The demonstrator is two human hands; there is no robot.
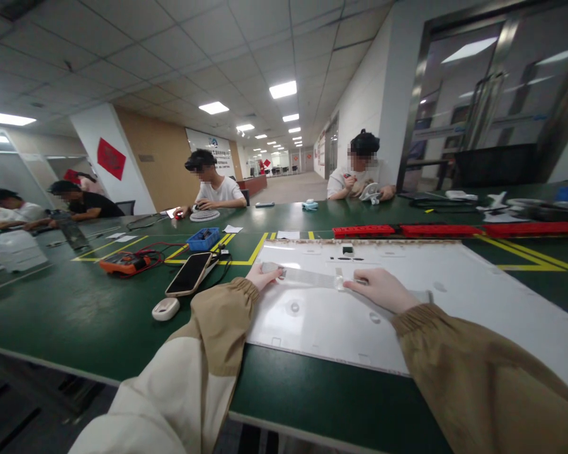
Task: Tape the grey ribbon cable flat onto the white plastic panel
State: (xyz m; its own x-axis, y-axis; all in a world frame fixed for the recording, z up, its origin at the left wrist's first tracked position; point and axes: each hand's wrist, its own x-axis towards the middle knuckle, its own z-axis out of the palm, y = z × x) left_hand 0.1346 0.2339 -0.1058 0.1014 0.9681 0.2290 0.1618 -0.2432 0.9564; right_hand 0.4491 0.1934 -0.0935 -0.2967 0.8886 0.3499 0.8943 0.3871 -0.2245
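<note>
A large white panel (322,321) lies on the green table in front of me, with small moulded marks and slots on its face. Across it runs a pale grey ribbed strip (307,277). My left hand (260,277) grips the left end of this strip, thumb on top. My right hand (383,289) is closed over the strip further right, its fingertips pinched by a small whitish, shiny piece (339,279). What exactly sits between those fingertips is too blurred to name. A dark rectangular opening (347,250) shows near the panel's far edge.
Left of the panel lie a phone (189,275), a small white case (165,309), an orange multimeter (125,261) with leads and a blue bin (203,239). Red bars (364,231) line the panel's far side. Two people (216,189) sit working across the table; others are at far left.
</note>
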